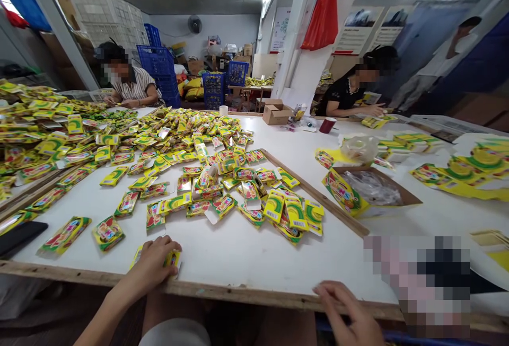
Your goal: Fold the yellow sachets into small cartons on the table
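My left hand [157, 261] rests at the table's front edge, its fingers closed over a small yellow-green carton [137, 256], which they mostly cover. Apart from it, my right hand [350, 311] hangs by the front edge with fingers loosely stretched and nothing visible in them. Two similar cartons, one bright yellow-green [108, 233] and one in a clear sleeve [66, 234], lie beyond my left hand. Several more cartons [286, 208] with barcodes and fruit pictures are heaped in front of me, some with end flaps up.
A large carton pile [43, 123] covers the left. Wooden strips [314, 192] divide the white table [238, 261]. On the right stands an open box [369, 192] with clear plastic bags. A dark phone-like object [22, 237] lies left. Two people [135, 81] [353, 86] sit opposite.
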Demonstrator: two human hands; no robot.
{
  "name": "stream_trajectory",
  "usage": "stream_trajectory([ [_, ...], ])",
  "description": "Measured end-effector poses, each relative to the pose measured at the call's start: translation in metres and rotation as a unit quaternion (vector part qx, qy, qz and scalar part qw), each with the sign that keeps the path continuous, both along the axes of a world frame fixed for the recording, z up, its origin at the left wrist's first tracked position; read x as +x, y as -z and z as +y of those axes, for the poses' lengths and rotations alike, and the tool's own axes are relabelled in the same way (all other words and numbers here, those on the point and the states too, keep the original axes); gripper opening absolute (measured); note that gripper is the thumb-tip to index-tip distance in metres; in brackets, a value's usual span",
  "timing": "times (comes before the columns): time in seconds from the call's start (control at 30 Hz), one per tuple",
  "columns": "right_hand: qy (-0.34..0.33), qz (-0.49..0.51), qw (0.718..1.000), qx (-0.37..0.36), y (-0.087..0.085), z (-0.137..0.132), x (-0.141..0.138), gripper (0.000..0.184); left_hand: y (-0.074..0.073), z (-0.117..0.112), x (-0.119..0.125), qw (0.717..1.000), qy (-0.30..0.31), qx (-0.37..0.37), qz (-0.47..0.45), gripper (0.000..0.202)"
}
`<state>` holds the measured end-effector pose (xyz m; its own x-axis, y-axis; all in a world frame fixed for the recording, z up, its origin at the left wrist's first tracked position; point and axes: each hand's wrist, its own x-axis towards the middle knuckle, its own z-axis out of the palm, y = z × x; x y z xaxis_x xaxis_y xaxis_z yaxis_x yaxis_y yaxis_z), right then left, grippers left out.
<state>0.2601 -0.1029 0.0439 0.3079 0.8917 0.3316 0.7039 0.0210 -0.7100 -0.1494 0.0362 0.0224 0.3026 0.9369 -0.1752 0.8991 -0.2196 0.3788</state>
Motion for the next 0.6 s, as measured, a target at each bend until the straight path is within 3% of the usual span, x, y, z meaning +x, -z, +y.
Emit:
stream_trajectory([
  [0.1,-0.076,0.091,0.993,-0.015,0.003,0.023,-0.057,0.029,-0.020,-0.001,0.023,0.999,0.012,-0.007,-0.049,0.008],
  [0.17,-0.124,0.150,0.981,-0.027,0.006,0.037,-0.090,0.028,-0.033,-0.005,0.038,0.987,0.018,-0.010,-0.158,0.007],
  [0.3,-0.207,0.276,0.938,-0.039,0.016,0.059,-0.128,0.024,-0.048,-0.017,0.073,0.905,0.060,-0.067,-0.416,0.019],
  [0.4,-0.303,0.373,0.874,-0.066,0.021,0.070,-0.137,0.038,-0.044,-0.020,0.105,0.815,0.074,-0.141,-0.557,0.028],
  [0.5,-0.355,0.451,0.815,-0.077,0.024,0.074,-0.138,0.053,-0.030,-0.018,0.137,0.730,0.026,-0.179,-0.659,0.029],
  [0.53,-0.351,0.468,0.807,-0.076,0.026,0.075,-0.137,0.056,-0.026,-0.017,0.146,0.718,0.008,-0.174,-0.674,0.028],
  [0.6,-0.329,0.491,0.804,-0.068,0.029,0.075,-0.137,0.055,-0.019,-0.015,0.159,0.725,-0.024,-0.131,-0.676,0.023],
])
